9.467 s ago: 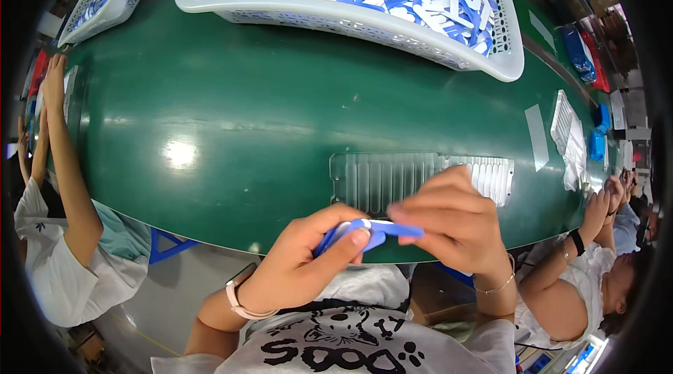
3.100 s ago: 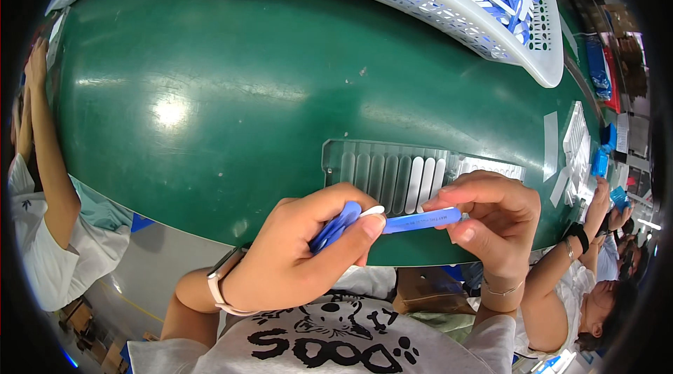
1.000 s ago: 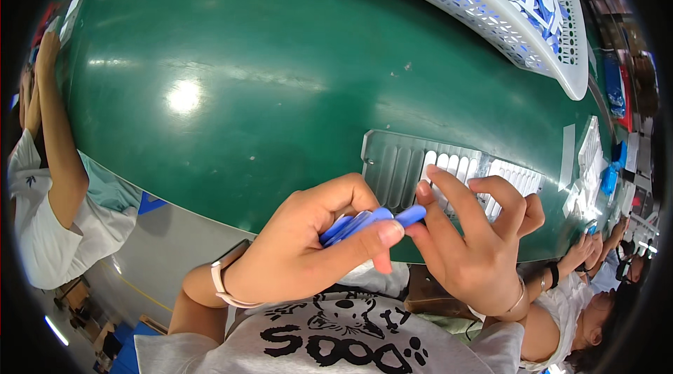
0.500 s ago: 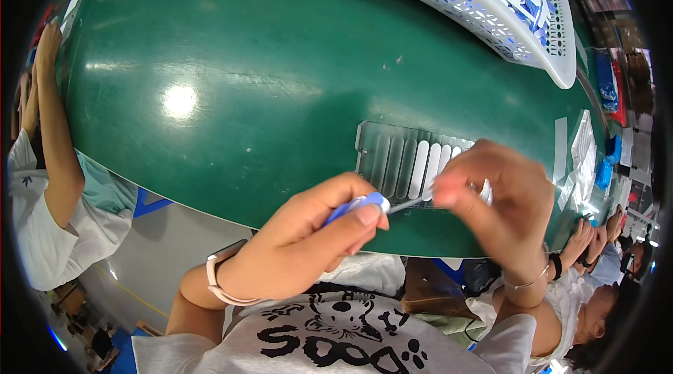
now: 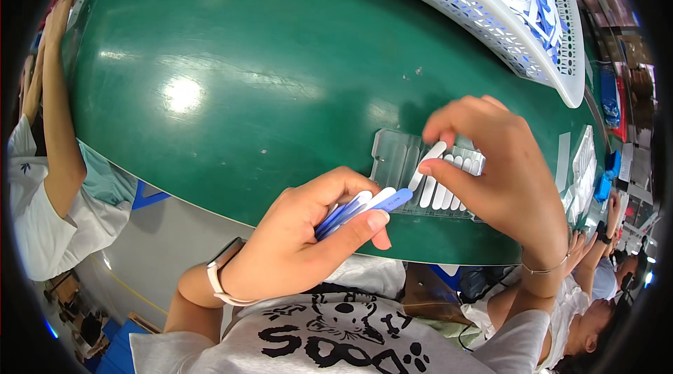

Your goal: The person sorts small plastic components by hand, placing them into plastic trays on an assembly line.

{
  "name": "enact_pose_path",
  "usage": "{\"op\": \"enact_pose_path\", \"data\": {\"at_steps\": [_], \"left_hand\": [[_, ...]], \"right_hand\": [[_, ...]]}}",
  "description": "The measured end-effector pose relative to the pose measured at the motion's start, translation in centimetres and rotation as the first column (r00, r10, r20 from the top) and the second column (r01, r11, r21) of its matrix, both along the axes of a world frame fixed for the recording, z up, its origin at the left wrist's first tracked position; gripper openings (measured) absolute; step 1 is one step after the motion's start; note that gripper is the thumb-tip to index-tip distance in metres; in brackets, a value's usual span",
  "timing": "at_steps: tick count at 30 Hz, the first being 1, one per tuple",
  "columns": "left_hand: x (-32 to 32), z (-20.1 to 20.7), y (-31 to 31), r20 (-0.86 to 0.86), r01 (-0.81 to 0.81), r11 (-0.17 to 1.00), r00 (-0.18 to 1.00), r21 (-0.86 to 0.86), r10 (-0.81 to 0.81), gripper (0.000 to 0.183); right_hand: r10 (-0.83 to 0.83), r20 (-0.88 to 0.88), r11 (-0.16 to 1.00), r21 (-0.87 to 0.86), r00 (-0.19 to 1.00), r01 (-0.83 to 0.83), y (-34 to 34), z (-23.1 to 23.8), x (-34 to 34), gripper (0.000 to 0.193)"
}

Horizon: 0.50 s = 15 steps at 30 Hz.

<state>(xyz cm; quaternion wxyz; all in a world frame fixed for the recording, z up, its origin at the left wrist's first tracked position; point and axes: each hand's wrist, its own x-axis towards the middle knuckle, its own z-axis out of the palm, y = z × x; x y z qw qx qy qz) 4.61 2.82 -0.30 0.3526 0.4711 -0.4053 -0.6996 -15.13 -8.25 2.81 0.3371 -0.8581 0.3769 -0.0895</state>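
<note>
The clear ridged tray (image 5: 401, 164) lies on the green desk (image 5: 245, 72), several slots filled with white sticks (image 5: 443, 193). Over it, the right hand (image 5: 494, 167) pinches one white stick (image 5: 425, 167). Just beside the tray's near edge, the left hand (image 5: 308, 241) grips a bundle of blue and white sticks (image 5: 361, 209). Beyond the tray, a white basket (image 5: 484, 20) holds more.

Grey printed T-shirt (image 5: 329, 335), pale wristwatch band (image 5: 219, 283), thin bracelet (image 5: 543, 270).

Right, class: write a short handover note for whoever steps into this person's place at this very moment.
Left hand: grip shut on a bundle of blue and white sticks.
Right hand: pinching one white stick, its tip over the clear slotted tray on the green table.
Done: several white sticks lie in the tray's right slots.
Left: the tray's left slots are empty. A white basket of sticks stands beyond.
</note>
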Motion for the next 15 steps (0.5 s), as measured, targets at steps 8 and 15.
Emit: {"op": "enact_pose_path", "data": {"at_steps": [8,15], "left_hand": [[0.4,0.0,0.0,-0.002,-0.008,1.0,1.0,0.03,0.008,0.01],[-0.1,0.5,-0.4,0.046,0.075,0.997,0.996,0.01,-0.075,0.01]], "right_hand": [[0.156,-0.28,0.984,0.129,0.947,-0.124,-0.4,1.3,1.6,0.04],[0.104,-0.106,0.973,0.219,0.989,-0.079,-1.1,0.1,0.3,0.033]]}}
